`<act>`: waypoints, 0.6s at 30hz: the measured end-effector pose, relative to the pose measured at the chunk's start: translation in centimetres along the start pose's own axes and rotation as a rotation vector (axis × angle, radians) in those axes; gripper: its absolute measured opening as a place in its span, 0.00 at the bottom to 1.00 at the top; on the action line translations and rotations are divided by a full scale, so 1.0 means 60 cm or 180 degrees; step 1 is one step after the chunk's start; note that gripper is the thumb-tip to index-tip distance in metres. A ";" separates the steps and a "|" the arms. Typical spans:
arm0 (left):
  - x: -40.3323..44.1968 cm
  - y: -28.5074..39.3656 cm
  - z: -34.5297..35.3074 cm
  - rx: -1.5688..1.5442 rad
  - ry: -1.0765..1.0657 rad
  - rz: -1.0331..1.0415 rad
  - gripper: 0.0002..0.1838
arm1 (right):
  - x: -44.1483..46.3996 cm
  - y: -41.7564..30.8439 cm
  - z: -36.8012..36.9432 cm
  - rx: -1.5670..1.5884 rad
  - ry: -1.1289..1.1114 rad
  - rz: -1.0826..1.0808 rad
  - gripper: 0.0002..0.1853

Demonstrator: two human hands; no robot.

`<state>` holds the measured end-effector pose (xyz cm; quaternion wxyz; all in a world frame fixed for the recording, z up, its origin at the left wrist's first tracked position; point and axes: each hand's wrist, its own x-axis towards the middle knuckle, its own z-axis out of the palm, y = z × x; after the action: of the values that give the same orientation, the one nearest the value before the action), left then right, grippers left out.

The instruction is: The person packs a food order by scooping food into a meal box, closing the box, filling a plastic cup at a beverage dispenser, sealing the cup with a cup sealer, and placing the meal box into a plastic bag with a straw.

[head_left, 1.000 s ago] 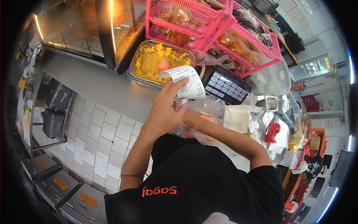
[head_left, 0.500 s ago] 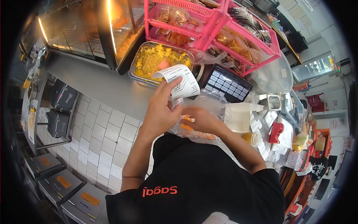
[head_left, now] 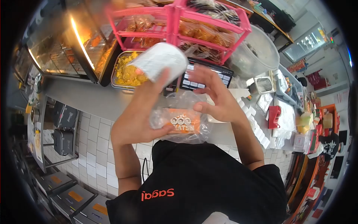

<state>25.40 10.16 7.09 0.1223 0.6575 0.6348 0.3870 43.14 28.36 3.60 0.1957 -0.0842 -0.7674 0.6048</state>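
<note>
A curled white paper receipt (head_left: pixel 160 59), smeared by motion, is gripped at its lower edge by the fingers of my left hand (head_left: pixel 140 112). The thumb of that hand stretches over the left side of a clear plastic bag (head_left: pixel 203 130). Inside the bag lies an orange printed food box (head_left: pixel 182 121), at the counter's near edge. My right hand (head_left: pixel 218 95) is open with its fingers spread, just right of the bag, and holds nothing. Behind its fingers is a tablet (head_left: pixel 190 84) with a grid of light buttons, partly covered.
A tray of yellow food (head_left: pixel 125 76) stands beside a lit glass display case (head_left: pixel 71 41). Pink stacked baskets (head_left: pixel 173 22) hold packets at the back. A lidded clear tub (head_left: pixel 261 48), a metal container (head_left: pixel 264 85) and a red tape dispenser (head_left: pixel 275 117) are to the right.
My hands have moved apart, and my right hand has opened and lifted away from the bag. The receipt has swung up and left. The orange box now shows plainly.
</note>
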 end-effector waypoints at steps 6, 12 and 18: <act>0.064 0.044 0.076 -0.0295 -0.0380 0.0362 0.50 | -0.032 0.006 -0.066 0.0526 0.0800 -0.0010 0.18; 0.019 0.059 0.072 0.0994 0.0276 0.0028 0.51 | -0.145 0.050 -0.223 -0.0712 -0.0376 0.1122 0.16; -0.059 0.053 0.057 0.0941 0.0335 -0.2407 0.55 | -0.169 0.140 -0.219 -0.4020 -0.0198 0.1379 0.28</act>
<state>30.39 7.47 5.64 0.1274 0.3676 0.8859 0.2525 56.76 38.56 -3.95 -0.0393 -0.3173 -0.9451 0.0671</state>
